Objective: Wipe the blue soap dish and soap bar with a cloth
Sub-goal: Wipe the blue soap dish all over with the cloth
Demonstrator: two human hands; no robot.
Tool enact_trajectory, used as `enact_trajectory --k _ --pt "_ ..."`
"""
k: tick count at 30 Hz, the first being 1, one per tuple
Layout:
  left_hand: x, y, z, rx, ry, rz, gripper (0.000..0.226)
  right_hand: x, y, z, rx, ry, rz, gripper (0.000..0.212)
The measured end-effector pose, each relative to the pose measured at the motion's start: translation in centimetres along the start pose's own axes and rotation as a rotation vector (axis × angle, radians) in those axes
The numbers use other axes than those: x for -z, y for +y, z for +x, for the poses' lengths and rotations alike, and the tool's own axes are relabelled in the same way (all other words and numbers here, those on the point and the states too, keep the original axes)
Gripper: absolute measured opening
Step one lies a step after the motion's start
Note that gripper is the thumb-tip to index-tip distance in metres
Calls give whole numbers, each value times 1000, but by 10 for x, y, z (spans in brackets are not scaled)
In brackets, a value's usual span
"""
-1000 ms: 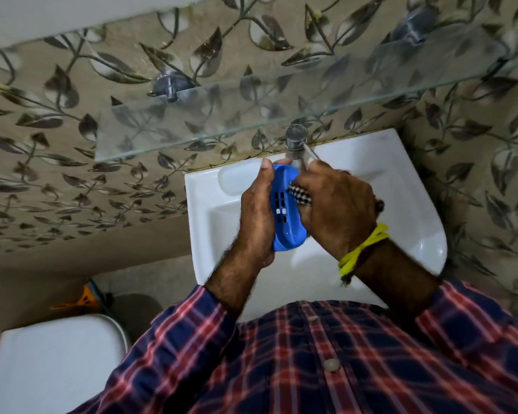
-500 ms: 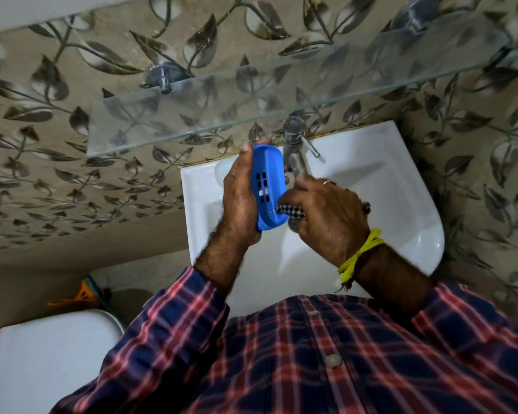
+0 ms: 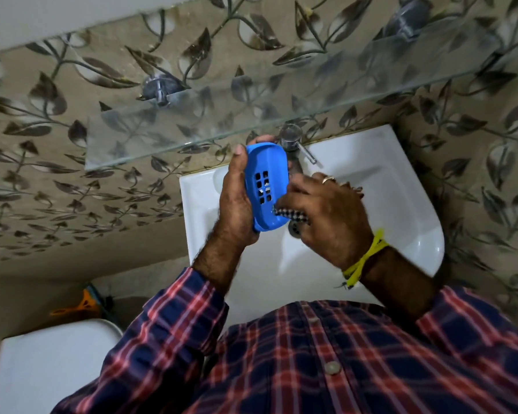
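The left hand (image 3: 237, 201) kept a closed grip on the blue soap dish (image 3: 267, 186), holding it on edge above the white sink (image 3: 401, 204), its slotted underside facing the camera. The right hand (image 3: 326, 216) pinched a checkered cloth (image 3: 290, 215) against the dish's lower end. Just behind stood the tap (image 3: 292, 138), under a glass shelf (image 3: 251, 115).
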State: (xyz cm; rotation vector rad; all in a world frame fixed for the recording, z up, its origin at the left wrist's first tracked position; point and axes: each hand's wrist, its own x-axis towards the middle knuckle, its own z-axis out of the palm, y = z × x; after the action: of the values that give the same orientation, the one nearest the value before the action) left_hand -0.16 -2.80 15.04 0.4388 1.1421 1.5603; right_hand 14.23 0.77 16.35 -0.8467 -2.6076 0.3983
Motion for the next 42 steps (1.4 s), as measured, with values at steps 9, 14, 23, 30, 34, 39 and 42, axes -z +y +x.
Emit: enact_trajectory --k 9,14,23,30,34,39,42 --pt "-3 -2 2 -50 2 49 49 -5 2 1 -203 117 326 26" --pt "-2 -2 6 -83 27 44 52 -5 -4 -2 -65 -9 216 33" --pt "6 -27 6 -130 -21 168 49 -7 10 2 21 -384 184 34" --pt "18 -11 8 -19 3 -12 49 7 47 4 -149 -266 490 14" --pt "7 -16 7 -93 -4 23 47 -2 17 11 -103 -14 373 22" --pt "10 -12 9 -99 19 59 47 -12 4 5 94 -174 116 33" --pt "11 -19 10 -114 53 84 48 -9 13 2 139 -230 85 36"
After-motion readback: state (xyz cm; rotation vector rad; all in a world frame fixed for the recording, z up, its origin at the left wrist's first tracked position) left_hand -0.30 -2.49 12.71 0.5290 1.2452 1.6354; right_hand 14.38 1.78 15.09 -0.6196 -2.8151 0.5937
